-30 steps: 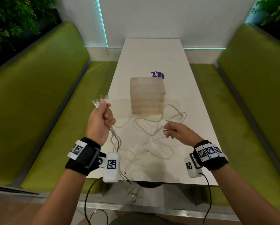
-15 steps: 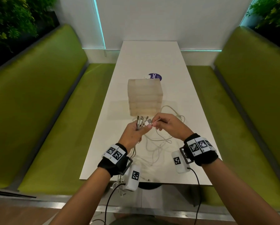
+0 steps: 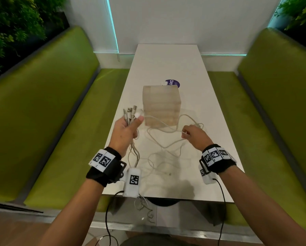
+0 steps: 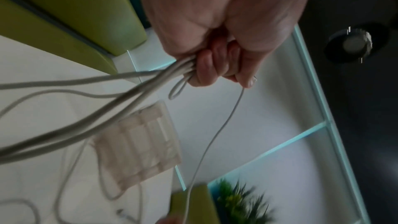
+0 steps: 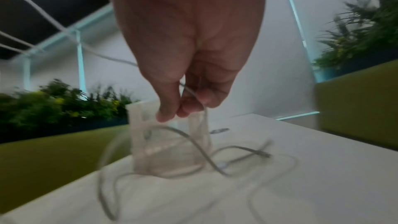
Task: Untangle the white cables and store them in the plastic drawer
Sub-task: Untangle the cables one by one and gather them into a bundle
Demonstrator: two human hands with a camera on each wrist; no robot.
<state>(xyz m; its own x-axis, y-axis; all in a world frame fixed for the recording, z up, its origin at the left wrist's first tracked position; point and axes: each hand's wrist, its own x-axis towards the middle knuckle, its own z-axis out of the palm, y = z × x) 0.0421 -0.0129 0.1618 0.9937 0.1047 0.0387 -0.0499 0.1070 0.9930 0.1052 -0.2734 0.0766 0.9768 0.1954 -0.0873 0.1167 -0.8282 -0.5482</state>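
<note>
A: Nearest stuff first. Left hand (image 3: 125, 129)?

B: Fist wrapped round a bundle of white cables (image 3: 163, 151), raised over the table's (image 3: 207, 107) left edge, about 9 o'clock from the drawer. Metal connector ends (image 3: 130, 112) fan out above the fist at 12 o'clock; the strands hang from its underside at 6 o'clock, past the wrist camera and over the near table edge. Left wrist view confirms it: fingers (image 4: 206, 67) curled tight on several strands, one thin strand running off by itself.

A: Right hand (image 3: 195, 137)?

B: Pinching a single cable between thumb and fingertips (image 5: 168, 113), palm down, low over the table at roughly 4 o'clock from the drawer. That view is blurred, so I cannot tell which strand.

A: Rest of the cables?

B: Loose tangled loops on the tabletop between both hands, reaching up to the drawer's base.

A: Drawer?

B: Plastic drawer (image 3: 162, 105), translucent stacked unit, upright mid-table beyond the hands. Drawers look closed; nothing readable inside.

A: Farther?

B: Purple round sticker (image 3: 173, 83) right behind it at 12 o'clock. Green benches (image 3: 42, 103) both sides.
</note>
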